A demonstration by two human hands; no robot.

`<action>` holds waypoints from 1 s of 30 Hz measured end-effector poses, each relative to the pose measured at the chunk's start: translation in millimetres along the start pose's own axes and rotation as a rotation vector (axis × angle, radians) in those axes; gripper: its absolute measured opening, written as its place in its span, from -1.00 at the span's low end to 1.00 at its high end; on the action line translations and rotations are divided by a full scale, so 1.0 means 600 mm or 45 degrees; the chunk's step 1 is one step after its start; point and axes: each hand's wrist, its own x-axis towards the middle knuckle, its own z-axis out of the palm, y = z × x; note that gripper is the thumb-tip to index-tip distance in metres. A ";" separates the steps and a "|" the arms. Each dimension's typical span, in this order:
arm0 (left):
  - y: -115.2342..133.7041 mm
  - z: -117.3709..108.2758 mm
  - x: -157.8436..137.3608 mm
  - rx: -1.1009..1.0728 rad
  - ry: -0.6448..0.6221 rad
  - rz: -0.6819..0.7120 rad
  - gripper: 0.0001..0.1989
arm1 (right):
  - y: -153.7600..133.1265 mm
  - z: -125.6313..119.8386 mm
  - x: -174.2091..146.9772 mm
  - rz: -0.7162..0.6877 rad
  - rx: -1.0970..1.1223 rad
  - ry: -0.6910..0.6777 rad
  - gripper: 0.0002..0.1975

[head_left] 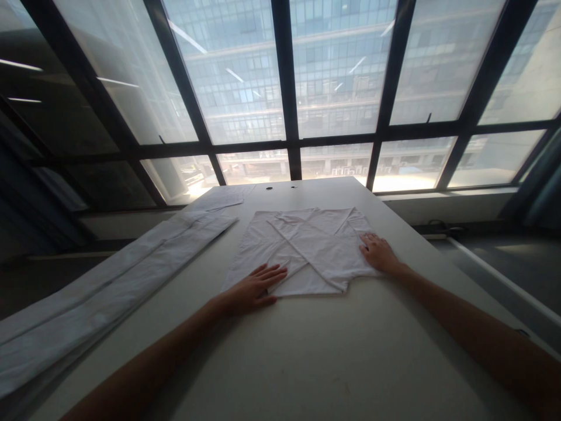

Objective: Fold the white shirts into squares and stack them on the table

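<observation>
A white cloth garment, partly folded with crossing diagonal folds, lies flat on the white table. It looks like a shirt, though its kind is hard to make out. My left hand rests palm down on its near left edge, fingers stretched out and slightly spread. On the garment's right edge lies my right hand, also palm down with fingers extended. Neither hand grips the cloth.
Long folded white fabric runs along the table's left side. Behind it lies a white sheet, perhaps paper. Two small dark spots, one a round hole, mark the far end. Large windows stand beyond.
</observation>
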 end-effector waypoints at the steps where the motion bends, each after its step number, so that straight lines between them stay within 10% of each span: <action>1: 0.000 0.000 0.000 0.000 0.003 0.002 -0.29 | -0.001 0.000 0.000 0.001 -0.004 -0.003 -0.43; 30: 0.004 0.003 -0.014 0.051 0.055 -0.082 -0.20 | -0.002 -0.002 -0.002 -0.012 0.020 0.045 -0.44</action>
